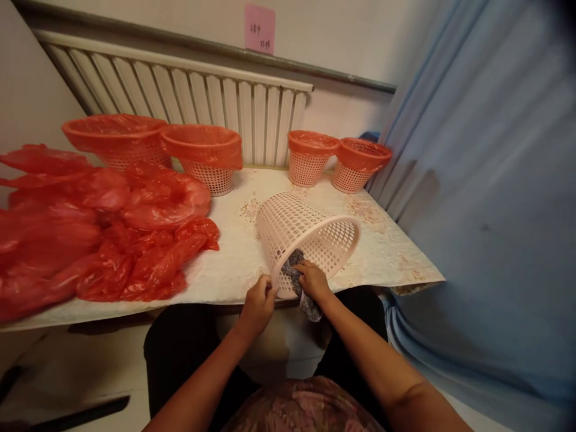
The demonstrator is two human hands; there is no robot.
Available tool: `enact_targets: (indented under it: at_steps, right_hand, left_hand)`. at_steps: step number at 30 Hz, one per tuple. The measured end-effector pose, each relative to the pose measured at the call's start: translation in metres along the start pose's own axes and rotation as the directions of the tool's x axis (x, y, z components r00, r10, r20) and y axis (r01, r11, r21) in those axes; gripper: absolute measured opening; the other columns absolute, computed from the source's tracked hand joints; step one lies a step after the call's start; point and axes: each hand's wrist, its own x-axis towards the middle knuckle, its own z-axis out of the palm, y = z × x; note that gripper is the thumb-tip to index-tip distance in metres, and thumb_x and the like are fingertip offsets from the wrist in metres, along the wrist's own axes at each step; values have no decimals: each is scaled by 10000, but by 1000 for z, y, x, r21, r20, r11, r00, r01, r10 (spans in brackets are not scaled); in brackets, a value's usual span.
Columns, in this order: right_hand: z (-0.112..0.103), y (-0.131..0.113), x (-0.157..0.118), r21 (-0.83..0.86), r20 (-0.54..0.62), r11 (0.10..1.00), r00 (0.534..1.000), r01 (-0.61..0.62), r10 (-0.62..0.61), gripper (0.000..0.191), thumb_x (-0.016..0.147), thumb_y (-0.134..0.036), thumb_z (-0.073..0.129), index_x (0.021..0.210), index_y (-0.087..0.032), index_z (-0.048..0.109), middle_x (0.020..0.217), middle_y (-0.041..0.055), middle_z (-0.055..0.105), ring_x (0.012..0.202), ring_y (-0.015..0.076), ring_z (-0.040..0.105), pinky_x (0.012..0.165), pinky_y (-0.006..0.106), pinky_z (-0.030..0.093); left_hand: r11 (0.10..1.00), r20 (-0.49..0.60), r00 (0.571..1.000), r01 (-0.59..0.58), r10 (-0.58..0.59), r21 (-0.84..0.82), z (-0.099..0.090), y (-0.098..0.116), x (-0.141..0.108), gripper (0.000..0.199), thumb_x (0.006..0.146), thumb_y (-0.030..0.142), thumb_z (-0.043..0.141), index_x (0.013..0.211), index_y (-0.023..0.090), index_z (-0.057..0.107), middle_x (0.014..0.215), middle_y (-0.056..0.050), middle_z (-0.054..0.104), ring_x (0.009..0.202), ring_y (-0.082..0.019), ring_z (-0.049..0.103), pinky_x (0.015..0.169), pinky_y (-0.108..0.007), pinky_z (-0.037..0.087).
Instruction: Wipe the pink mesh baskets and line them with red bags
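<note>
A pale pink plastic wastebasket [292, 219] with a lattice wall lies on its side on the table, its mouth turned toward me. My left hand [260, 306] grips the rim at its near left, fingers closed on it. Just inside the mouth, my right hand [314, 280] is closed on a dark grey cloth [294, 264]. The cloth touches the basket's inner wall, and one end hangs out over the rim. Parts of the cloth are hidden under the right hand.
Red plastic bags [135, 240] lie heaped on the table's left. Behind stand lined baskets: two at left, including one [207, 174], and two at right, including one [306, 168]. A radiator [243, 114] lines the wall; a blue curtain [486, 210] hangs right. The flowered tablecloth [238, 240] ends before my knees.
</note>
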Motion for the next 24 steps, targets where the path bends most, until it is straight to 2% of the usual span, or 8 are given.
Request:
enact_targets:
  at_steps: [3, 6, 9, 13, 17, 20, 22, 24]
  right_hand:
    - [8, 6, -3, 178, -80, 984, 996, -32, 47, 469, 723, -75, 471, 1115, -242, 665, 1120, 26, 617, 1040, 161, 546, 954, 256, 405]
    - [12, 7, -5, 289, -122, 957, 989, -40, 78, 465, 701, -79, 482, 1095, -232, 676, 1122, 35, 619, 1071, 172, 539, 986, 278, 398]
    - [13, 3, -2, 393, -114, 915, 983, -88, 143, 460, 678, -78, 495, 1065, -225, 695, 1124, 48, 628, 1079, 191, 544, 1006, 311, 393]
    - [13, -14, 7, 478, -92, 869, 977, -128, 194, 441, 685, -92, 484, 1058, -186, 699, 1073, 56, 667, 1020, 181, 589, 964, 300, 435]
    - [9, -39, 5, 532, -81, 845, 991, -44, 103, 425, 695, -100, 490, 1054, -198, 695, 1041, 26, 680, 980, 152, 605, 923, 258, 456]
    - [1, -46, -1, 445, -83, 894, 996, 63, -29, 442, 719, -88, 484, 1090, -232, 675, 1096, 20, 651, 1035, 156, 572, 956, 264, 428]
    - [-4, -39, -5, 264, -34, 961, 997, 81, -75, 433, 755, -108, 495, 1128, -259, 656, 1138, 25, 627, 1042, 174, 549, 943, 273, 419]
    - [-8, -26, -6, 72, 29, 996, 998, 48, -50, 381, 803, -149, 495, 1121, -283, 658, 1144, 32, 615, 1018, 189, 535, 900, 281, 420]
  left_hand:
    - [998, -49, 998, 49, -50, -34, 10, 1, -3, 110, 876, 311, 445, 831, 211, 456, 723, 12, 543, 644, -151, 549, 637, -275, 444]
    - [989, -77, 987, 139, -142, -39, 22, -12, -10, 117, 863, 324, 454, 880, 208, 461, 721, -3, 573, 658, -178, 586, 661, -310, 473]
    - [976, -81, 974, 206, -212, -75, 36, -27, -18, 247, 811, 321, 506, 1012, 179, 478, 840, -58, 639, 745, -210, 628, 731, -362, 498]
    - [974, -85, 974, 202, -211, -106, 49, -38, -20, 274, 743, 307, 538, 977, 164, 522, 938, -101, 659, 904, -243, 624, 817, -392, 493]
    - [984, -74, 983, 166, -170, -62, 40, -29, -18, 204, 762, 293, 484, 921, 173, 531, 828, -62, 636, 806, -221, 610, 750, -361, 493]
    - [993, -82, 991, 112, -107, 48, 22, -15, -16, 107, 783, 285, 491, 840, 196, 507, 726, -13, 579, 695, -187, 567, 662, -306, 469]
    - [989, -94, 994, 65, -53, 129, 10, -3, -13, 69, 796, 273, 493, 774, 210, 476, 664, 15, 522, 625, -168, 524, 603, -278, 438]
    - [982, -90, 996, 0, 17, 188, -1, 11, -9, 64, 814, 258, 484, 771, 213, 472, 665, 19, 509, 615, -160, 513, 596, -269, 424]
